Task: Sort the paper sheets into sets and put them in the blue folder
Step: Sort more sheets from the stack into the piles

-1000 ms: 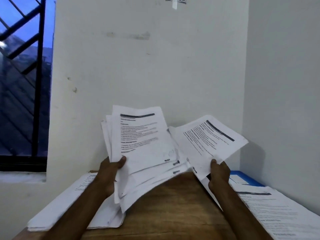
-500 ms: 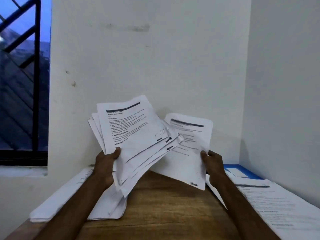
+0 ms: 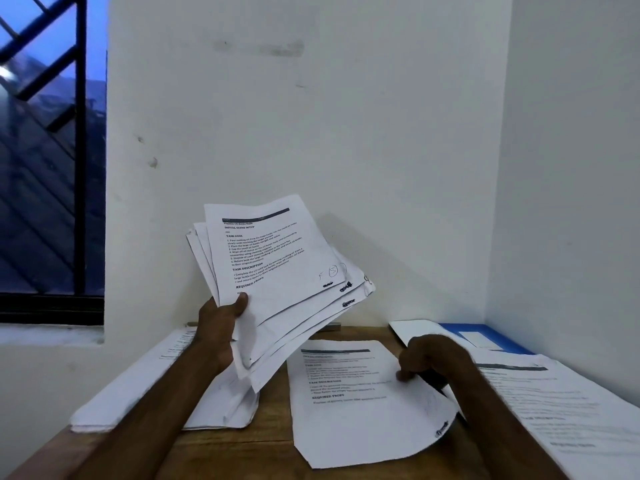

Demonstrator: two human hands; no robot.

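My left hand grips a fanned bundle of printed sheets by its lower left corner and holds it upright above the wooden table. My right hand pinches the right edge of a single printed sheet, which lies on the middle of the table with its right side curled up. The blue folder lies flat in the far right corner, partly under white paper.
A stack of sheets lies on the table's left side. More printed sheets cover the right side beside the wall. White walls close the back and right; a barred window is at the left.
My right hand has brought the single sheet down from the air onto the middle of the table. The bundle in my left hand has stayed raised, tilted a little more to the left.
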